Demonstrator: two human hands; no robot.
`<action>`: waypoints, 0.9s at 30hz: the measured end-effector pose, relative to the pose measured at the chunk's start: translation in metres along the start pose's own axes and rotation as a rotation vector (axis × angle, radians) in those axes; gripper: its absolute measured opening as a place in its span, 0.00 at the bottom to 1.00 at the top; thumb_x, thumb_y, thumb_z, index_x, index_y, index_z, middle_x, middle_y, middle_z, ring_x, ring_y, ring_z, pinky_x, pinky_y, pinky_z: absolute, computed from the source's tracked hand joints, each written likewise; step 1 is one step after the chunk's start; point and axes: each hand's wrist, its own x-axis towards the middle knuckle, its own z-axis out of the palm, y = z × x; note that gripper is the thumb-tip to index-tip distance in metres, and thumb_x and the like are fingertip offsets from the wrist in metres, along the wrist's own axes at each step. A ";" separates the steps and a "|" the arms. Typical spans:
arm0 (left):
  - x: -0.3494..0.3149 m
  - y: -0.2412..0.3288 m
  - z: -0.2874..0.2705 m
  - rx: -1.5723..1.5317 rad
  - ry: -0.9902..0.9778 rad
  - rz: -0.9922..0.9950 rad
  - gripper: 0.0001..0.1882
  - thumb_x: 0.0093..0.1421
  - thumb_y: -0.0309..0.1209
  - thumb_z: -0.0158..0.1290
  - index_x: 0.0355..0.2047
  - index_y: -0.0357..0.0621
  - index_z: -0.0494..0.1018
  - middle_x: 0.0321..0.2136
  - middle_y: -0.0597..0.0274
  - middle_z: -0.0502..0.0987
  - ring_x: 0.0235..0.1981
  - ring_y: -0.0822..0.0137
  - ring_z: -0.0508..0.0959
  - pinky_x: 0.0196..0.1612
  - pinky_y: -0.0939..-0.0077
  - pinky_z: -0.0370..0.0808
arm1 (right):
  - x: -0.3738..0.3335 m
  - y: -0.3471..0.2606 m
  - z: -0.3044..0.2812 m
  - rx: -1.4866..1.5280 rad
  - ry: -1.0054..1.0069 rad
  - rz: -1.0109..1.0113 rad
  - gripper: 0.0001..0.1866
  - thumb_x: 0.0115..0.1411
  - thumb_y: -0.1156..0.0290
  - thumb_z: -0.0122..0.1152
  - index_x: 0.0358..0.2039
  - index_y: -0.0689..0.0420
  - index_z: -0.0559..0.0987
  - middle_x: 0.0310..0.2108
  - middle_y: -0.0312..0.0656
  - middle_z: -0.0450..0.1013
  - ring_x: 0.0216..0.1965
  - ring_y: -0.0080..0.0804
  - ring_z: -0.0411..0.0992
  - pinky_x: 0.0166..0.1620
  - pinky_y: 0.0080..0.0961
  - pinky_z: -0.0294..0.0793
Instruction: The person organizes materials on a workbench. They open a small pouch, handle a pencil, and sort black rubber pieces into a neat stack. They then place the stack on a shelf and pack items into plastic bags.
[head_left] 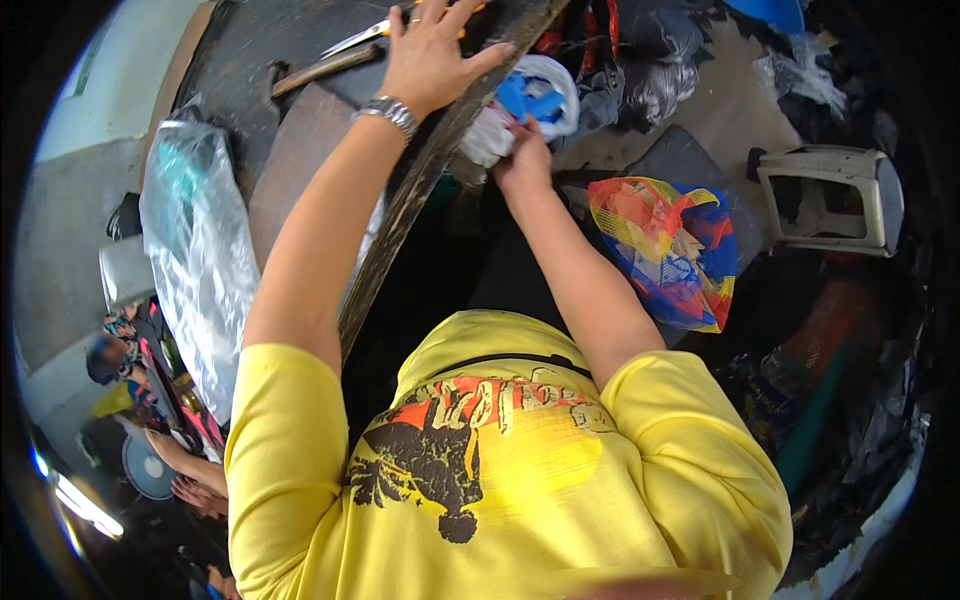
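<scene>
My left hand [430, 62], with a metal watch at the wrist, lies on the dark worktable [250, 45] with its fingers spread. Beside its fingertips are scissors [357, 38] with orange handles, partly hidden by the hand. A hammer [325, 70] with a wooden handle lies nearer to me. Below the table's right edge, my right hand [526, 160] has its fingers closed at a white plastic bag [487, 138]. Blue strips [530, 98] show inside the bag's round opening. Some of the right fingers are hidden by the plastic.
A red, yellow and blue mesh bag [670, 255] of scraps stands right of my right forearm. Farther right lies a pale plastic stool [835, 200]. Clear plastic sheeting [200, 250] hangs at the left table side. Another person's hands [190, 475] show at lower left.
</scene>
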 end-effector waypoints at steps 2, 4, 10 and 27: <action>-0.004 0.003 -0.002 0.007 0.085 -0.014 0.36 0.54 0.50 0.60 0.61 0.52 0.66 0.64 0.49 0.62 0.68 0.50 0.58 0.68 0.36 0.45 | -0.017 -0.011 -0.009 0.064 0.008 -0.092 0.18 0.61 0.83 0.46 0.51 0.54 0.71 0.44 0.46 0.75 0.48 0.47 0.75 0.52 0.51 0.77; -0.009 0.011 -0.004 0.035 0.131 0.027 0.36 0.55 0.50 0.59 0.62 0.52 0.65 0.65 0.49 0.60 0.70 0.50 0.54 0.69 0.33 0.39 | -0.037 -0.028 -0.016 0.028 0.060 -0.183 0.23 0.60 0.84 0.46 0.56 0.54 0.68 0.48 0.47 0.73 0.51 0.48 0.74 0.54 0.52 0.76; -0.066 0.060 -0.037 -0.482 0.262 0.023 0.25 0.56 0.49 0.61 0.50 0.50 0.76 0.54 0.52 0.72 0.60 0.53 0.68 0.65 0.52 0.57 | -0.128 -0.091 0.019 -0.020 -0.243 -0.345 0.29 0.54 0.89 0.43 0.57 0.55 0.66 0.53 0.49 0.71 0.55 0.49 0.73 0.58 0.53 0.74; -0.231 0.020 -0.152 -1.654 0.554 -0.521 0.30 0.62 0.26 0.57 0.62 0.40 0.59 0.51 0.61 0.72 0.51 0.71 0.74 0.53 0.74 0.73 | -0.203 0.005 0.155 -1.096 -1.065 -0.171 0.16 0.49 0.85 0.52 0.40 0.62 0.77 0.33 0.36 0.73 0.38 0.21 0.71 0.44 0.21 0.71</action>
